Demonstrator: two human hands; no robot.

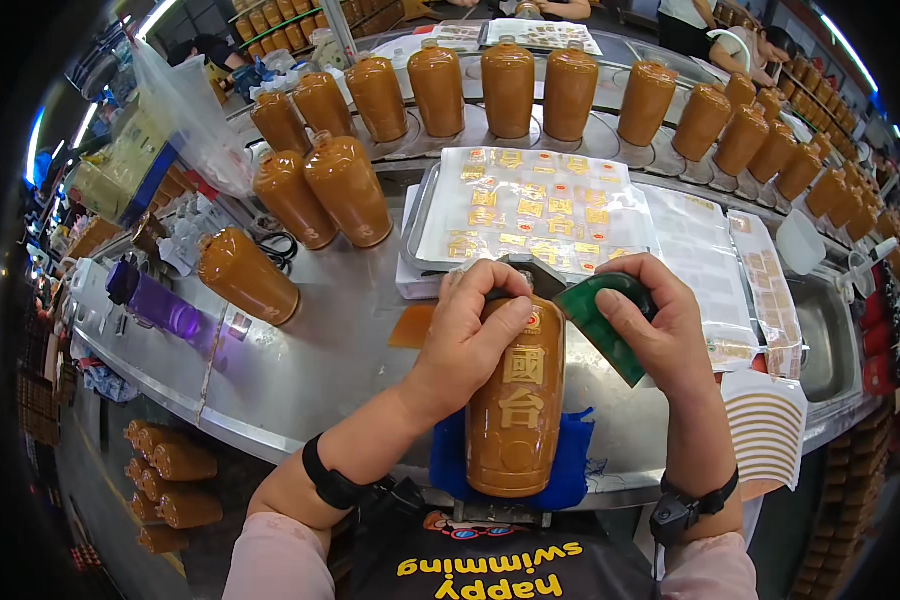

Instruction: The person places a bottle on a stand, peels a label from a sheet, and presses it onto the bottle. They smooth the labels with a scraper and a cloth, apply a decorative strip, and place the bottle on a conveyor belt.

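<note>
A glossy brown bottle (510, 450) lies tilted in front of me, its base toward me, on a blue cloth (572, 455). Gold raised characters run down its front, with a small red-and-gold emblem near the shoulder. My left hand (475, 335) is closed on the bottle's shoulder, the thumb beside the emblem and the fingers curled over the neck end. Between the thumb and fingers of my right hand (665, 325) is a flat green scraper (600, 328). Its edge is close to the bottle's right shoulder; whether it touches I cannot tell.
Beyond the bottle, a tray (425, 225) bears a sheet of gold and red stickers. More sticker sheets (705, 260) lie right of it, before a metal sink (832, 350). Brown bottles (508, 90) line the conveyor behind. Three bottles (248, 278) and a purple drink bottle (165, 305) stand left.
</note>
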